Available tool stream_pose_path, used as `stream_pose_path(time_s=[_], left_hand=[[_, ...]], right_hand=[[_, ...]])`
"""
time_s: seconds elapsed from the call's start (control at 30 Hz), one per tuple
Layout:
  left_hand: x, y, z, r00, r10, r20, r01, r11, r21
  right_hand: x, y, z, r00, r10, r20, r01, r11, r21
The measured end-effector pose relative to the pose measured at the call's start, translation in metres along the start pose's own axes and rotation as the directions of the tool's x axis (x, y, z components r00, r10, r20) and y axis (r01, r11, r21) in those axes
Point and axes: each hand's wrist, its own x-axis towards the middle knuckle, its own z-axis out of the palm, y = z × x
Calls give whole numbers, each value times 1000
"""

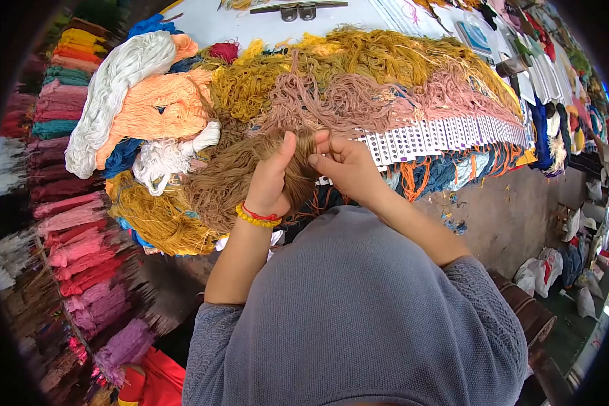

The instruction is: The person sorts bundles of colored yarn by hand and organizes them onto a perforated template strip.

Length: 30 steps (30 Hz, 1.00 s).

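A bundle of light brown yarn strands (298, 159) lies between my two hands at the near edge of the table. My left hand (272, 177), with yellow beads and a red string at the wrist, holds the bundle, thumb up and fingers mostly hidden behind the strands. My right hand (345, 166) pinches at the right side of the same strands with thumb and fingers together. More loose brown yarn (220, 172) spreads left of my hands. Just beyond them lies dusty pink yarn (358, 101).
White cards with holes (440, 139) line up at right, orange and blue threads hanging below. Mustard yarn (386, 54), peach skeins (159, 108) and a white skein (125, 88) cover the table. Coloured skeins (74, 243) hang on a rack at left. Plastic bags (545, 271) sit on the floor.
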Motion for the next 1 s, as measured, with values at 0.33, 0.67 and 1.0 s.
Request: stream_pose_path(time_s=[0.33,0.67,1.0], left_hand=[[-7,5,2,993,33,-112,-32,999,10],[-4,-3,-2,957,245,-156,-208,952,223],[-2,1,3,967,210,-146,-179,963,200]], right_hand=[[-9,-4,2,998,60,-24,-54,981,188],[-13,-6,0,993,103,-65,-83,962,260],[-12,2,-2,994,63,-85,-37,958,285]])
